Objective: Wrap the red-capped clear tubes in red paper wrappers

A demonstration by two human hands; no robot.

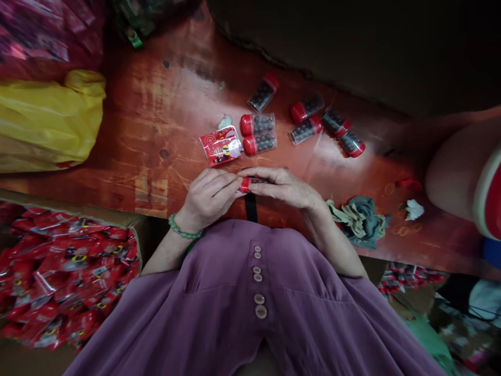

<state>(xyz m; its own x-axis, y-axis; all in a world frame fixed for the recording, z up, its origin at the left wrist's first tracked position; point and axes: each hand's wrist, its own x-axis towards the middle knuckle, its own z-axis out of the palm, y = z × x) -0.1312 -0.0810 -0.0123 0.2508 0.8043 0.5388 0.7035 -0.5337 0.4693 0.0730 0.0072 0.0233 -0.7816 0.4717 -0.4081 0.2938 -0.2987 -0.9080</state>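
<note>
Close to the table's front edge, my two hands meet over a small clear tube with a red cap (245, 185). My left hand (209, 197), with a green bead bracelet at the wrist, pinches the capped end. From the other side, the fingers of my right hand (287, 187) are bent over the tube's body and hide most of it. Just beyond lies a flat red printed packet (221, 146). Touching its right side are two red-capped tubes of dark balls, one of them the nearer tube (260, 144).
More red-capped tubes (306, 130) lie scattered to the right on the reddish table (176, 94). A crumpled grey-green cloth (362, 222) and a pale tub (457, 172) are at right. Yellow bag (47, 122) at left; below it, a box (135, 222) of red packets.
</note>
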